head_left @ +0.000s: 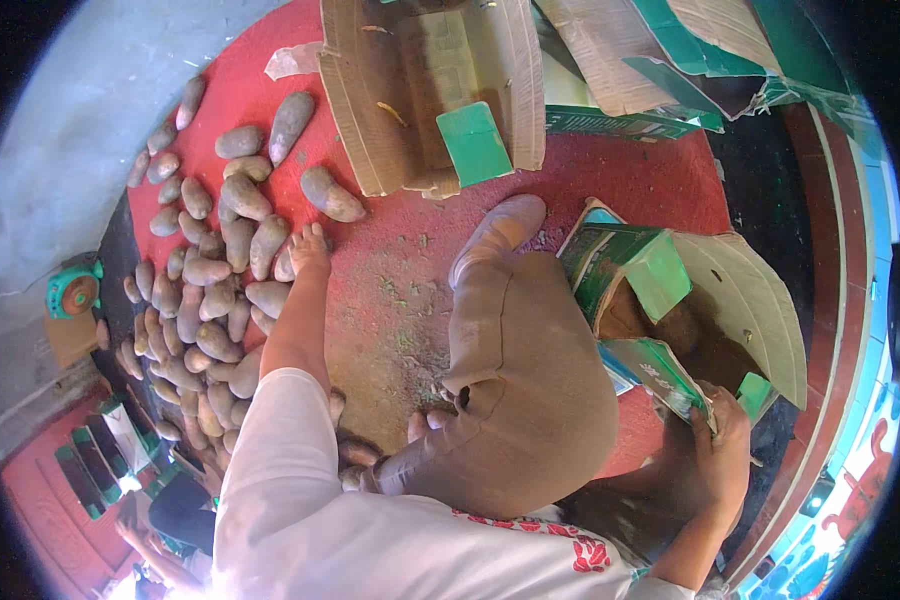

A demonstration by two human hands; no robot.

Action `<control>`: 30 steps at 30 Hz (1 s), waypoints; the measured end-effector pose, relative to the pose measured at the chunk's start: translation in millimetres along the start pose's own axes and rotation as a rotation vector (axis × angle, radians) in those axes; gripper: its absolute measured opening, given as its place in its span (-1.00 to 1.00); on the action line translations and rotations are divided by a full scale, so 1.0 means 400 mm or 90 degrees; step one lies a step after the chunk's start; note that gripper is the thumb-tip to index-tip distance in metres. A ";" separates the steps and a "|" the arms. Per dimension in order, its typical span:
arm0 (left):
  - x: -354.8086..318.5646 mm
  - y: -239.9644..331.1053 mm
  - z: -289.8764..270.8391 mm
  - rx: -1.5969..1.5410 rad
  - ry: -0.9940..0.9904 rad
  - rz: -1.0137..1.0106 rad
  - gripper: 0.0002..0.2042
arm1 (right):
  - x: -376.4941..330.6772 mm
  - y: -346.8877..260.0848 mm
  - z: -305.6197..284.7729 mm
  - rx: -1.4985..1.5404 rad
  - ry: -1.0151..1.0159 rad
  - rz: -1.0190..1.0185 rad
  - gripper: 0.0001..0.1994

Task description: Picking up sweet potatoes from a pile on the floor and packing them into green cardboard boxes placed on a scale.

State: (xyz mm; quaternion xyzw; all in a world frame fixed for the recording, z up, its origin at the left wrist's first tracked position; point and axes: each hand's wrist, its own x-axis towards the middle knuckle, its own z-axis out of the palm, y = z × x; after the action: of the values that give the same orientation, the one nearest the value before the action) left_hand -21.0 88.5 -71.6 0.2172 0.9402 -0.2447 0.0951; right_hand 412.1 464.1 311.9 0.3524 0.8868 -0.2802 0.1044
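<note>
On the left, brown, elongated tubers [218, 342] that look like sweet potatoes lie in a wide heap on the red floor covering. My left hand [310, 250] reaches to the heap's right edge, fingers stretched forward beside a tuber [285, 265] partly hidden by the hand. Nothing shows in its grasp. At the right, my right hand [725, 450] grips the near flap of a green cardboard box [785, 310], its fingers over the flap's edge. The box stands with its flaps spread, and dark soil-like residue shows inside.
An opened cardboard box [365, 110] with a green flap lies ahead; more flattened boxes [620, 60] are stacked at the far right. Loose dirt [410, 320] covers the middle floor. My bent leg [530, 370] lies between my hands. Another person's arm [155, 550] appears at lower left.
</note>
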 end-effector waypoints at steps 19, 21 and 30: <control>-0.249 0.101 -0.258 -0.189 -0.103 0.056 -0.43 | -0.029 0.008 0.006 -0.049 0.035 -0.067 -0.67; -0.288 0.122 -0.277 -0.217 -0.091 0.078 -0.38 | -0.039 0.008 0.007 -0.052 0.046 -0.063 -0.69; -0.415 0.195 -0.292 -0.271 -0.120 0.180 -0.31 | -0.077 0.021 0.024 -0.057 0.045 -0.126 -0.71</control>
State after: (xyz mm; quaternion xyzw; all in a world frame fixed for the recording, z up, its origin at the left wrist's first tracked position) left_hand 153.1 148.3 43.8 0.2972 0.9179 -0.0447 0.2592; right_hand 440.3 446.2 312.1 0.2680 0.9319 -0.2370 0.0607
